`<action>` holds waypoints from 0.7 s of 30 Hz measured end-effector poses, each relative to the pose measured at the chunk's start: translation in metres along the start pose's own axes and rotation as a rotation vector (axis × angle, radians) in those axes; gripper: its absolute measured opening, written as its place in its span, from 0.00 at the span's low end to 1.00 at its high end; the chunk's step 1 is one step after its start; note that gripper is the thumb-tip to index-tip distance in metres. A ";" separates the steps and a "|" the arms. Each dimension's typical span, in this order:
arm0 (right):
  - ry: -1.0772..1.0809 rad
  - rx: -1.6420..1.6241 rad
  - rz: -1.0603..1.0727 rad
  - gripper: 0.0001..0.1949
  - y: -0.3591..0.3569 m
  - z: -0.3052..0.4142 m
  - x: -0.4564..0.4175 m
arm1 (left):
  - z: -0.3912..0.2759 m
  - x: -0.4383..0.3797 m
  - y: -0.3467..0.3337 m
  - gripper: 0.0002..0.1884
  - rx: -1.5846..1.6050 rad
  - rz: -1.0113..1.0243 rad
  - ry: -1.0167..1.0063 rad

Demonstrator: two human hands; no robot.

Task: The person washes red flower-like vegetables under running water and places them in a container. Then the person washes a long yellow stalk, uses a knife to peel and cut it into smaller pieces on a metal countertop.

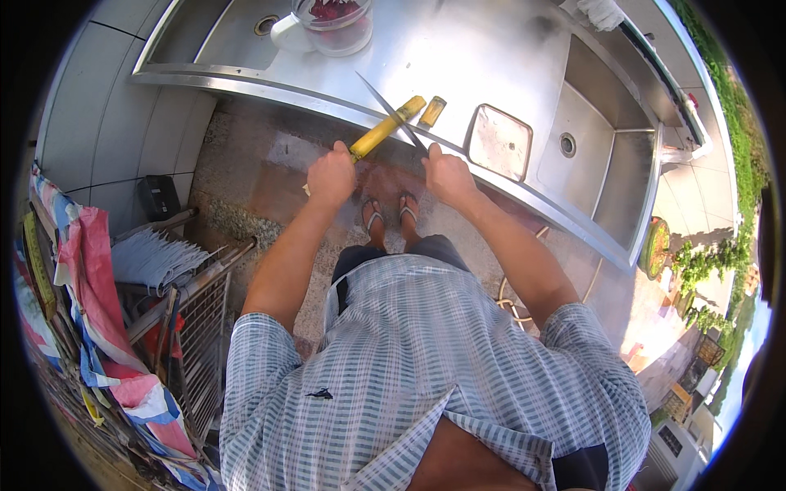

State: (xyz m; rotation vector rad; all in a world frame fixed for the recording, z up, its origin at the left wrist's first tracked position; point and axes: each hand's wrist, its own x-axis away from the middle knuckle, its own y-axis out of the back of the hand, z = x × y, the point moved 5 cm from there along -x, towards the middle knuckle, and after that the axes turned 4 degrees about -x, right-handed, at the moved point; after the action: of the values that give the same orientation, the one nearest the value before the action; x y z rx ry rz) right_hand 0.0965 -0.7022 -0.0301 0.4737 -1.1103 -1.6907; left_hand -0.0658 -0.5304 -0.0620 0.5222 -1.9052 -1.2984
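My left hand (332, 174) grips the near end of a yellow length of sugarcane (375, 136), which slants up and right over the counter's front edge. In my right hand (449, 176) is a knife (374, 91) with a long, pointed blade. That blade crosses the cane near its far end, tip up and to the left; whether it touches or cuts in, I cannot tell. A short cane piece (432, 112) lies apart on the steel counter (466, 67), just right of the longer cane's far end.
A clear jug (338, 38) with dark red contents stands at the back left. Right of the cane lies a pale, square tray-like piece (500, 142). Sink basins flank the counter, the right one with a drain (567, 145). A metal rack (206, 350) stands low on the left.
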 end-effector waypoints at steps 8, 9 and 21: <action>0.025 -0.018 0.055 0.12 -0.016 -0.017 -0.008 | 0.029 -0.016 -0.033 0.20 0.560 0.705 0.081; 0.010 -0.042 0.037 0.12 -0.015 -0.018 -0.009 | 0.027 -0.018 -0.032 0.20 0.496 0.733 0.090; 0.164 -0.252 -0.418 0.12 0.047 0.031 0.003 | 0.005 0.001 -0.001 0.05 -0.106 -0.074 0.017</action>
State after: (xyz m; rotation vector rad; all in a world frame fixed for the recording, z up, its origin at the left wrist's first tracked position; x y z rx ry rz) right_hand 0.0970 -0.6934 0.0252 0.7031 -0.6958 -2.0788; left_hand -0.0706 -0.5286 -0.0640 0.5524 -1.8068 -1.4292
